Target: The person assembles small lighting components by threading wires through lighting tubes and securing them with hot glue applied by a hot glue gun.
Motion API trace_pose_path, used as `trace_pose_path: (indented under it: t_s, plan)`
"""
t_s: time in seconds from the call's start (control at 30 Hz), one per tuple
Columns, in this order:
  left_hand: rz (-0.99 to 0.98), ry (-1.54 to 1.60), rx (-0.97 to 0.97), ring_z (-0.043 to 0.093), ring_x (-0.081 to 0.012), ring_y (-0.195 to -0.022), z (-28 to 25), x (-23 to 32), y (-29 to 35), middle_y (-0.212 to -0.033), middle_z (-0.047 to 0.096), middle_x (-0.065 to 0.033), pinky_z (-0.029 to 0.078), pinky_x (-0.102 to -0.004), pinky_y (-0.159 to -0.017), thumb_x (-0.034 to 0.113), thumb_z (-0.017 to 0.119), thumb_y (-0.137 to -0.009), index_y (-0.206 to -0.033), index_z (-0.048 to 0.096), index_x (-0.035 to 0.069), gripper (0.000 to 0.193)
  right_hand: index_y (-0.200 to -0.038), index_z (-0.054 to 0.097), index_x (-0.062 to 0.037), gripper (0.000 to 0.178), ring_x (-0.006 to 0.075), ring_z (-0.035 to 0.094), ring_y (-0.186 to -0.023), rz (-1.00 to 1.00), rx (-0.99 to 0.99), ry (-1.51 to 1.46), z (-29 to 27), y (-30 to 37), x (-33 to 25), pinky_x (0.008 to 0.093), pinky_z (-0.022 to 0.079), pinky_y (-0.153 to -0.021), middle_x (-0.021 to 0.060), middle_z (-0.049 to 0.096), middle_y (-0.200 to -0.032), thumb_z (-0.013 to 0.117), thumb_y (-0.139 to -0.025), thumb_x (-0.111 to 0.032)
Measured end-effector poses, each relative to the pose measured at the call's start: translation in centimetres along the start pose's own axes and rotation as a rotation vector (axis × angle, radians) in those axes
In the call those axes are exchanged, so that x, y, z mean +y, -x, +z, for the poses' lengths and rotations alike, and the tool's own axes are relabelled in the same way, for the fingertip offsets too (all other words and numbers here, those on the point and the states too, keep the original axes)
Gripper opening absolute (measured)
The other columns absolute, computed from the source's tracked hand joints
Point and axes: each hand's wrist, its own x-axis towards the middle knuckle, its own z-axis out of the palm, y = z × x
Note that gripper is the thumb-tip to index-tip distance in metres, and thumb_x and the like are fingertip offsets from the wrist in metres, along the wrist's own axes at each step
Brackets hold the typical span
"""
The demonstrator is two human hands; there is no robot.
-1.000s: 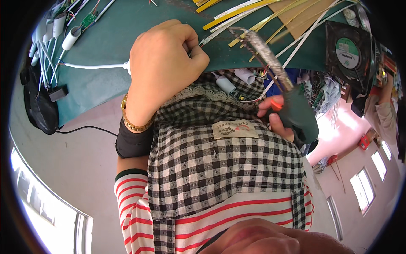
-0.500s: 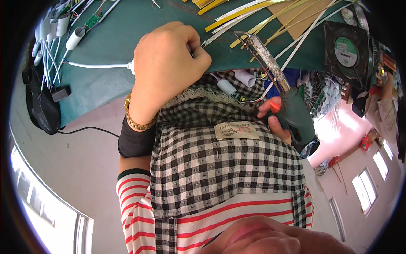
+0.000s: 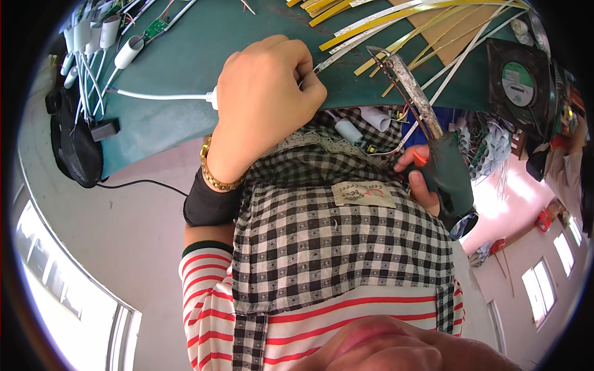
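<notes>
L hand (image 3: pixel 267 93) closed on wht cable (image 3: pixel 161 96) trailing left, R hand (image 3: pixel 424 188) gripping soldering gun (image 3: pixel 455 173).

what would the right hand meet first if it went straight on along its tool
Likely the yellow and white strips on the green table, just ahead of the dark-handled tool in the right hand; depth is unclear, so it may pass above them.

A green table (image 3: pixel 179 71) bears yellow strips (image 3: pixel 365 28), cardboard (image 3: pixel 450 51) and white cylinders (image 3: pixel 129 52).
</notes>
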Motion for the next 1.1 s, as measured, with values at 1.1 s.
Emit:
trace_pose_path:
  t_s: [1.1]
  plan:
    - [0.039, 0.006, -0.056, 0.049, -0.0181, -0.053, -0.1, 0.3, -0.2, -0.062, 0.050, -0.0057, 0.039, -0.0290, -0.050, 0.001, 0.062, -0.061, -0.066, 0.052, 0.003, 0.011, -0.097, 0.065, -0.0045, 0.029, 0.0161, 0.066, -0.073, 0.026, -0.175, 0.419, -0.4, -0.6, 0.9, 0.0265, 0.052, -0.065, 0.0059, 0.067, -0.084, 0.074, -0.069, -0.009]
